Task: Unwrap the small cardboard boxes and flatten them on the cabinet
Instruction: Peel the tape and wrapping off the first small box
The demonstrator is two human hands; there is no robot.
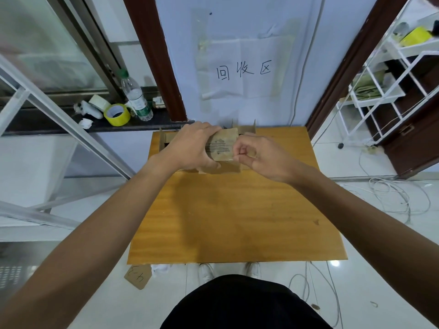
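Orange-wood cabinet (237, 210) stands against a pale wall with a hand-lettered paper sign (244, 70) taped above it, and all the work is happening at the far edge of the top, close to that wall. The small cardboard box (223, 144) is held there between both hands, its printed face tipped up toward the person. As far as I can tell its long axis runs side to side, from one hand to the other. The left hand (190, 146) has the firmer hold: it wraps the box's left end, fingers over the top and thumb tucked under the near edge, with the wrist straight and the forearm reaching well out. The right hand (261, 155) sits at the box's right edge with its fingers curled in tight, thumb and forefinger pinching there. Whether it has a strip of tape or the cardboard itself, I cannot make out. To my eye the next pull goes rightward, away from the anchoring left hand. More cardboard (221, 169) lies flat beneath the box, and opened boxes with flaps upright (247, 128) stand just behind. A yellow tape roll (116, 114) and a water bottle (136, 96) rest on the dark sill to the left.
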